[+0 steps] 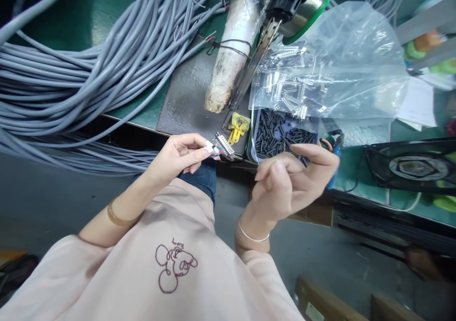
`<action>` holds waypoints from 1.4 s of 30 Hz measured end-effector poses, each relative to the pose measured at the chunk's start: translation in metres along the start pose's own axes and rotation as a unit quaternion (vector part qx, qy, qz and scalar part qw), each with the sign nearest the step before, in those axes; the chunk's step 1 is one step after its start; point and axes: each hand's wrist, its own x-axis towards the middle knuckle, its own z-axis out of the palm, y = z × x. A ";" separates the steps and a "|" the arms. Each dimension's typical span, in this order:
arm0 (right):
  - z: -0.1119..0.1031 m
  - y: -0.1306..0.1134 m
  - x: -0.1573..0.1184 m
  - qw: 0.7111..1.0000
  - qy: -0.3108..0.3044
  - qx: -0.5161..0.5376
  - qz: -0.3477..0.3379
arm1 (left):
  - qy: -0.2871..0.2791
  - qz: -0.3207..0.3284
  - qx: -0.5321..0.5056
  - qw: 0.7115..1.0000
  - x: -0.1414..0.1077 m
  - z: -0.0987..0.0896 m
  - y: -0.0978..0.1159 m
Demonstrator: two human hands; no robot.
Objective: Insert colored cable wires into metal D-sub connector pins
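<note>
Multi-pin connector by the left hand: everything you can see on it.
The multi-pin connector is small and elongated, with a silvery, metal-looking body and a row of small contacts along it. Thin coloured wires run from its side to the pinched fingertips of the left hand. It slants down to the right in the picture, near the yellow clip; contact there is unclear.

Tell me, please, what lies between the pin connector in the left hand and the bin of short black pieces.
The head view shows a yellow clip-like piece and part of the dark mat between the connector and bin.
</note>
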 end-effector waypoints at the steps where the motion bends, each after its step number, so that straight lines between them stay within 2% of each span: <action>1: -0.001 0.001 -0.002 1.000 0.009 0.003 0.004 | -0.001 -0.003 -0.001 1.000 0.000 -0.001 0.000; 4: -0.002 0.004 -0.007 1.000 -0.004 -0.017 0.007 | 0.005 -0.004 -0.012 1.000 0.001 -0.004 0.001; 8: 0.000 0.010 -0.014 0.994 -0.102 -0.038 0.018 | 0.027 0.007 -0.012 1.000 0.001 -0.003 0.001; 10: 0.004 0.012 -0.015 0.991 -0.126 -0.043 0.029 | 0.052 0.032 0.005 0.998 0.002 0.000 0.000; 15: 0.016 0.015 -0.017 0.995 -0.091 -0.047 0.006 | 0.128 0.115 0.075 0.982 0.005 0.009 -0.003; 21: 0.018 0.018 -0.013 0.993 -0.096 -0.074 -0.011 | 0.149 0.188 0.155 0.958 0.012 0.012 -0.007; 25: 0.015 0.022 -0.013 0.994 -0.085 -0.070 0.005 | 0.148 0.173 0.160 0.961 0.014 0.013 -0.006; 30: 0.005 0.018 -0.011 0.999 0.049 -0.006 -0.021 | 0.137 0.128 0.132 0.973 0.013 0.011 0.000; 32: 0.000 0.015 -0.010 0.999 0.028 0.032 -0.003 | 0.131 0.104 0.117 0.979 0.012 0.008 0.003; 35: -0.004 0.014 -0.012 0.998 -0.048 0.024 0.041 | 0.109 0.078 0.088 0.987 0.011 0.005 0.006; 38: 0.000 0.019 -0.016 0.996 -0.081 -0.021 0.026 | 0.091 0.064 0.067 0.992 0.011 0.005 0.007; 42: 0.011 0.025 -0.019 0.991 -0.126 -0.032 0.003 | 0.110 0.060 0.056 0.991 0.011 0.009 0.006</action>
